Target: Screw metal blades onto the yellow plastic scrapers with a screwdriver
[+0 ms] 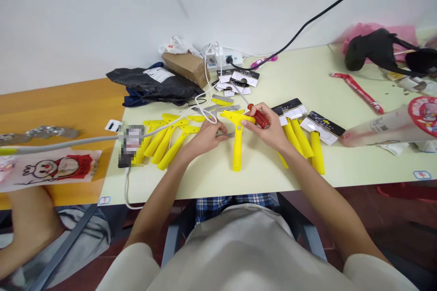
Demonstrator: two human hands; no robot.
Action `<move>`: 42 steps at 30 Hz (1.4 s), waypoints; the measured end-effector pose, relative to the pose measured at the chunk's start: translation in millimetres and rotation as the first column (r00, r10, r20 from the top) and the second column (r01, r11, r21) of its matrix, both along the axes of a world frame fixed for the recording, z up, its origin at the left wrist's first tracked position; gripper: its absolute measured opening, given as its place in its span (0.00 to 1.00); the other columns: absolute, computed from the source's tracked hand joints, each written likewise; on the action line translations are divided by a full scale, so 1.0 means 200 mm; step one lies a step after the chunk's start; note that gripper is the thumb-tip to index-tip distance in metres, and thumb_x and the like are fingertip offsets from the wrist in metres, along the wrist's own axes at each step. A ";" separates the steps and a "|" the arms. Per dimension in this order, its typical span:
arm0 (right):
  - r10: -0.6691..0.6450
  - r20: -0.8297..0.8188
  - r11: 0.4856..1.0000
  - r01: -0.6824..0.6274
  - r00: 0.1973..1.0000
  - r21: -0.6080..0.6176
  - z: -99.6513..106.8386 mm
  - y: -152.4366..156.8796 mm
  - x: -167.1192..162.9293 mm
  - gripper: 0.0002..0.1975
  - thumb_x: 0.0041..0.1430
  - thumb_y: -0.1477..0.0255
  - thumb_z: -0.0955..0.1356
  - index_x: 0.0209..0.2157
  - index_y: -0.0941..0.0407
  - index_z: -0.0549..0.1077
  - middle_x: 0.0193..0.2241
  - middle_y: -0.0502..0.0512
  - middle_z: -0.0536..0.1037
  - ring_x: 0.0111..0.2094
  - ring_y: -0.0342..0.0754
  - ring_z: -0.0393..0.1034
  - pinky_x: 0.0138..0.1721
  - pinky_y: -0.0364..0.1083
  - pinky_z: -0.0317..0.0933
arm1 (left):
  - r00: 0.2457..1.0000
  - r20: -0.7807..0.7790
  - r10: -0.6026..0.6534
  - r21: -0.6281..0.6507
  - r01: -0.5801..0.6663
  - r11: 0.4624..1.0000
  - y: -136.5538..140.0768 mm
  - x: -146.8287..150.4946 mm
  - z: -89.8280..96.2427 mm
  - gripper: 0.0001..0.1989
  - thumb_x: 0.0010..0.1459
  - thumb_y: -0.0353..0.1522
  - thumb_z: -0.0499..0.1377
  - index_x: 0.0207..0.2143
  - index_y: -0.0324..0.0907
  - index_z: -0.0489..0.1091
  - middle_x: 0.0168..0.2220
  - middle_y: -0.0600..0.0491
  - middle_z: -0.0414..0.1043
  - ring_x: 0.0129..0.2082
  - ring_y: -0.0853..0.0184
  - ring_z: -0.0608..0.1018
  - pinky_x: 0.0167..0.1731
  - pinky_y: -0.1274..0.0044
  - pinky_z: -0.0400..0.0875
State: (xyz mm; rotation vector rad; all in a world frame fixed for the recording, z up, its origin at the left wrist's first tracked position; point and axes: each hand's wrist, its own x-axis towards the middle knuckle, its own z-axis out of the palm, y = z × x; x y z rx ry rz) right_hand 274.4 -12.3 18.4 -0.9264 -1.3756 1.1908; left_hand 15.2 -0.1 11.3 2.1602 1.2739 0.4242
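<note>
A yellow T-shaped scraper handle (236, 148) lies upright in view on the table between my hands. My right hand (270, 128) is closed around the red handle of a screwdriver (262, 119), whose shaft points up and left; the thumb touches the right side of the scraper's head. My left hand (206, 137) is closed at the scraper's left, its fingers on a thin grey metal strip (230, 135) that passes behind the handle. Several yellow scraper handles (175, 148) lie beside my left wrist. More metal strips (218, 108) and yellow pieces lie beyond my fingers.
Yellow handles (317, 153) and black-and-white cards (322, 127) lie right, near a plastic cup (385, 127). Behind are more cards (244, 76), a power strip (232, 57), a cardboard box (187, 67) and a black bag (153, 84). A white cable (164, 126) crosses left; another person's arm (32, 218) shows there.
</note>
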 end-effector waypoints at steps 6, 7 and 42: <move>-0.001 0.009 1.000 0.001 1.000 0.010 -0.01 0.00 0.01 0.28 0.52 0.54 0.84 0.42 0.51 0.70 0.48 0.54 0.76 0.43 0.47 0.74 0.47 0.48 0.70 | 0.953 0.286 0.102 -0.056 -0.090 0.994 0.09 0.00 0.11 0.06 0.62 0.37 0.69 0.39 0.44 0.81 0.39 0.49 0.83 0.38 0.60 0.82 0.45 0.68 0.77; -0.002 0.009 1.000 0.002 1.000 0.009 -0.01 0.00 0.00 0.28 0.51 0.54 0.84 0.41 0.51 0.70 0.47 0.53 0.76 0.42 0.47 0.73 0.47 0.48 0.70 | 0.925 0.347 0.155 -0.036 -0.152 0.988 0.11 0.00 0.14 0.08 0.61 0.38 0.70 0.40 0.44 0.82 0.39 0.49 0.84 0.38 0.61 0.82 0.44 0.68 0.77; -0.138 0.045 0.987 0.141 0.989 -0.073 0.01 0.02 -0.01 0.29 0.47 0.60 0.85 0.39 0.52 0.69 0.36 0.48 0.72 0.32 0.42 0.67 0.36 0.44 0.70 | 0.655 0.634 0.411 -0.461 -0.107 0.881 0.04 0.20 0.00 0.26 0.55 0.56 0.72 0.37 0.42 0.82 0.31 0.53 0.78 0.28 0.69 0.77 0.26 0.77 0.77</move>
